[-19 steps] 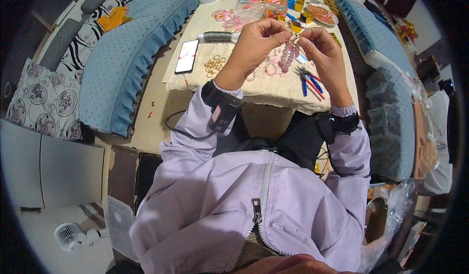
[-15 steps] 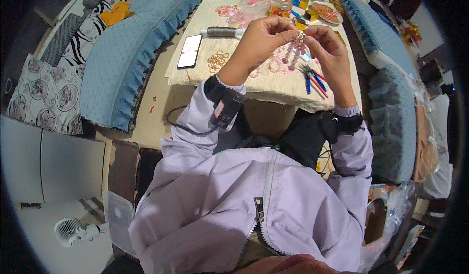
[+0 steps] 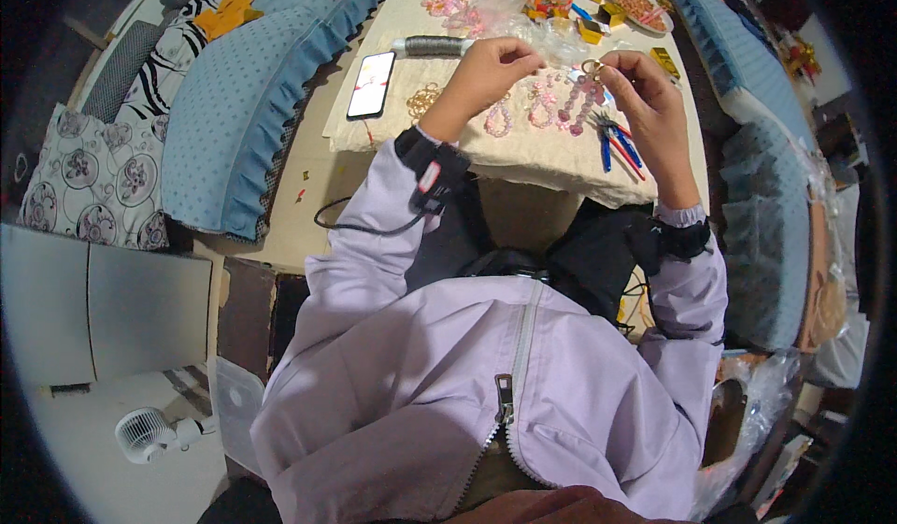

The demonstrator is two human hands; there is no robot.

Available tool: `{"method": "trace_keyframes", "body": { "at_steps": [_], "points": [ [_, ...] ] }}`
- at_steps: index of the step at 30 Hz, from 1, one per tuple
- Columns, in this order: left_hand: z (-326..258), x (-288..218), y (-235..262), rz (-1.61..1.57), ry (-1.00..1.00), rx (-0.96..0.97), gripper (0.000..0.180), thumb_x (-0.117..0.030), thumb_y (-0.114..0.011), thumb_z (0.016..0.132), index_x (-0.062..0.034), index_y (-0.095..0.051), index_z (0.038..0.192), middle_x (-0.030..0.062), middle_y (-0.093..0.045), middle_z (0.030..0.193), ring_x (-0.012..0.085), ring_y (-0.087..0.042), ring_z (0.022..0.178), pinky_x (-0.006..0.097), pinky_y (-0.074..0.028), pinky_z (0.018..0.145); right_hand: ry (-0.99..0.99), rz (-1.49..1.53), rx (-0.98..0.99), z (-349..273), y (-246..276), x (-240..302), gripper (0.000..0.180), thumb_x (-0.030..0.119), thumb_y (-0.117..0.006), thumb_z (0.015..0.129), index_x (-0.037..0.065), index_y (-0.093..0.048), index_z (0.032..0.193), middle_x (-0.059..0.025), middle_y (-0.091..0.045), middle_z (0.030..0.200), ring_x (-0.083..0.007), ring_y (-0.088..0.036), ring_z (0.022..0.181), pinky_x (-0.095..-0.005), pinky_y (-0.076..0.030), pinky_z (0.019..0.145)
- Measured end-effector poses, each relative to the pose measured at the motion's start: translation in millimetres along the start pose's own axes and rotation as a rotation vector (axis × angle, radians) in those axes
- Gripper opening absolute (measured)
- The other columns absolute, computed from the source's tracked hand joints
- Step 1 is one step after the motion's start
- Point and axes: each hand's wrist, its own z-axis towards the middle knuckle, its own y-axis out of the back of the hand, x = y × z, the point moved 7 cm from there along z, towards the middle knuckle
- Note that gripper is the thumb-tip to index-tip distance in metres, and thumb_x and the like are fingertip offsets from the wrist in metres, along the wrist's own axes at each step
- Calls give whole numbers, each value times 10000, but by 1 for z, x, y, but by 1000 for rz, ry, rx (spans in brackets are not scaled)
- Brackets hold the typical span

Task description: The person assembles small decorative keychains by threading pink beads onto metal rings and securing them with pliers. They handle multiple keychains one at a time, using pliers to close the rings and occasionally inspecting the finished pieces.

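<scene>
Pink bead strand (image 3: 581,101) between raised hands (image 3: 570,89).

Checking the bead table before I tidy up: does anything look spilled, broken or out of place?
Nothing stands out. Both hands, left hand and right hand, hold a pink beaded piece over the cloth-covered table; the phone, pliers and bead loops lie flat.

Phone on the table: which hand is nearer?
Left. The left hand is raised a short way right of the phone; the right hand is further right, beyond the pink bead strand it holds.
</scene>
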Motion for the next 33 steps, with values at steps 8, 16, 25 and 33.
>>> {"method": "trace_keyframes", "body": {
  "at_steps": [8, 16, 25, 33],
  "points": [
    [6, 94, -9, 764, 40, -34, 150, -183, -702, 773, -35, -690, 795, 164, -683, 841, 352, -648, 844, 445, -505, 765, 8, 16, 0, 0, 10, -12, 181, 153, -612, 969, -9, -619, 1049, -3, -620, 885, -57, -562, 790, -205, -459, 728],
    [-2, 105, -15, 834, -11, -70, 133, -177, -687, 771, -47, -678, 799, 165, -628, 855, 353, -611, 882, 452, -486, 791, 47, -3, -13, 3, 14, -21, 186, 166, -619, 966, -2, -625, 1044, 1, -630, 897, -54, -565, 787, -205, -459, 720],
    [-7, 80, 17, -10, 239, -83, 157, -141, -702, 865, 7, -678, 912, 51, -683, 845, 110, -603, 775, 273, -489, 732, 48, 33, -27, 4, 12, -21, 177, 165, -618, 965, 3, -629, 1035, 10, -632, 872, -45, -564, 771, -203, -457, 712],
    [3, 4, 35, -207, 6, -86, 142, -141, -697, 888, -7, -666, 927, 40, -681, 874, 98, -609, 794, 245, -495, 751, 88, 36, -24, 7, 8, -3, 166, 167, -614, 966, 9, -628, 1015, 20, -616, 866, -29, -529, 729, -191, -433, 654]
  ]
}}
